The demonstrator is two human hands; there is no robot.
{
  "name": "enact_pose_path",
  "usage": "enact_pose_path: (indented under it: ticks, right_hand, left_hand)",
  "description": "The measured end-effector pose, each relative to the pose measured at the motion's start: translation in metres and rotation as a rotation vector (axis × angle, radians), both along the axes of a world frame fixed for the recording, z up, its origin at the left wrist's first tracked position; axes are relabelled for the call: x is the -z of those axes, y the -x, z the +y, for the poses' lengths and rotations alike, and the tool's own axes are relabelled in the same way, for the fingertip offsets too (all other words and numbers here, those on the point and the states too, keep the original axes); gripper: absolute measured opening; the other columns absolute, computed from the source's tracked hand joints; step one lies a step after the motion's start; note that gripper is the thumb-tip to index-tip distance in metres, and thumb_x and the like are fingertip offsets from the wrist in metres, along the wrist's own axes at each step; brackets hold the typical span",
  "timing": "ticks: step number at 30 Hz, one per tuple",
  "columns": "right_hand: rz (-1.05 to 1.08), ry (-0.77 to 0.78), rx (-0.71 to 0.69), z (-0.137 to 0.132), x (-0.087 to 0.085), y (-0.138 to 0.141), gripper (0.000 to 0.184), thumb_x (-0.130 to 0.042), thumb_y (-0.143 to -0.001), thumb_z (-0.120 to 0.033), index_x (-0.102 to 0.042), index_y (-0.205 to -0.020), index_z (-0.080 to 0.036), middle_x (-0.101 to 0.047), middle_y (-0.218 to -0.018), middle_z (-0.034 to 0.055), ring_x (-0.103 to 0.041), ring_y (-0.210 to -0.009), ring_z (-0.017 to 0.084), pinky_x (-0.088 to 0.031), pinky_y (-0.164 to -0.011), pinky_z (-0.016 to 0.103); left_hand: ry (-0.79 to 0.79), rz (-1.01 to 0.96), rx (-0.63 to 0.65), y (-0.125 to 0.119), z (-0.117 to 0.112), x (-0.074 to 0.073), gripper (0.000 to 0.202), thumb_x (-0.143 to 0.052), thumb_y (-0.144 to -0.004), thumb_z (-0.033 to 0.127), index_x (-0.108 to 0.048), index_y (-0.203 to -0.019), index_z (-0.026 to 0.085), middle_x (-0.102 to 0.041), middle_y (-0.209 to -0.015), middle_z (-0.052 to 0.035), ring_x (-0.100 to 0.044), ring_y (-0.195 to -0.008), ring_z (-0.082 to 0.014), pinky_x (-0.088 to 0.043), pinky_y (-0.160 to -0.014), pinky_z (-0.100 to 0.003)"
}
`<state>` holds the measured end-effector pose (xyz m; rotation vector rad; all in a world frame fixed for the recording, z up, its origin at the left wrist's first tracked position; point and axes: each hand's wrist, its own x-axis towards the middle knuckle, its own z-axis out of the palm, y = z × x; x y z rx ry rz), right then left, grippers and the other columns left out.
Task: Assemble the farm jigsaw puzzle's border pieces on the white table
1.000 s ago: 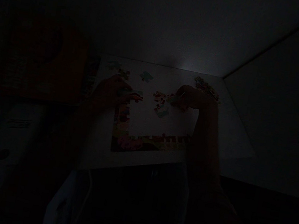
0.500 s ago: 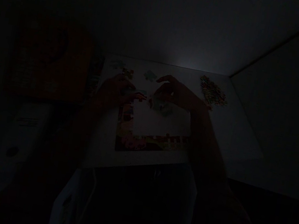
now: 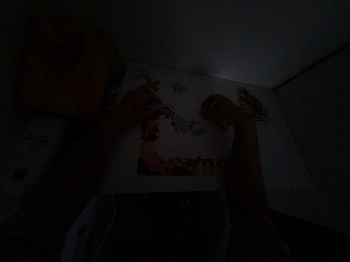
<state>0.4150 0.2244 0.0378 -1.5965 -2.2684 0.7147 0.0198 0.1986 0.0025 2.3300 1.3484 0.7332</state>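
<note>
Jigsaw border (image 3: 189,165) in near darkness, left hand (image 3: 134,104) at its far left corner, right hand (image 3: 220,109) drawn off to the right.
Half a second ago the right hand reached over the middle of the border's far side; now it is farther right, near the pile of pieces (image 3: 253,105) beyond the border's far right. Just beside the end of the border's far strip lies a blue-green piece (image 3: 181,123), where bare white showed a second ago; a second pale piece (image 3: 198,129) lies right of it. The left hand rests on the border, fingers bent; whether they pinch anything cannot be told. The right fingers curl over something reddish, too dim to show any grip. The right forearm hides the border's near right end; an orange-red box (image 3: 64,72) left of the border is barely legible.
</note>
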Motion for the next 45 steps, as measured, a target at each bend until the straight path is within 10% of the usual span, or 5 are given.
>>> enact_pose_path:
  ticks: [10,45]
  right_hand:
    - [-0.115,-0.059,-0.311,-0.030,-0.008,0.078,0.075,-0.105,-0.080,-0.072,-0.084,-0.137,-0.029,-0.086,-0.132,0.0137,-0.080,-0.115,0.040,-0.063,-0.101,0.051]
    - [0.122,-0.095,-0.428,-0.004,0.013,0.054,0.044,-0.085,-0.105,-0.064,-0.095,-0.137,-0.036,-0.073,-0.141,0.0132,-0.069,-0.131,0.036,-0.060,-0.124,0.056]
  left_hand:
    - [0.028,0.007,-0.034,-0.001,-0.003,-0.002,0.035,-0.085,-0.104,0.050,-0.085,-0.128,0.025,-0.072,-0.138,-0.0122,-0.071,-0.133,-0.0353,-0.058,-0.118,-0.047]
    - [0.031,0.019,-0.019,-0.003,-0.003,-0.007,0.040,-0.080,-0.107,0.057,-0.082,-0.128,0.023,-0.073,-0.137,-0.0129,-0.071,-0.131,-0.0334,-0.058,-0.119,-0.048]
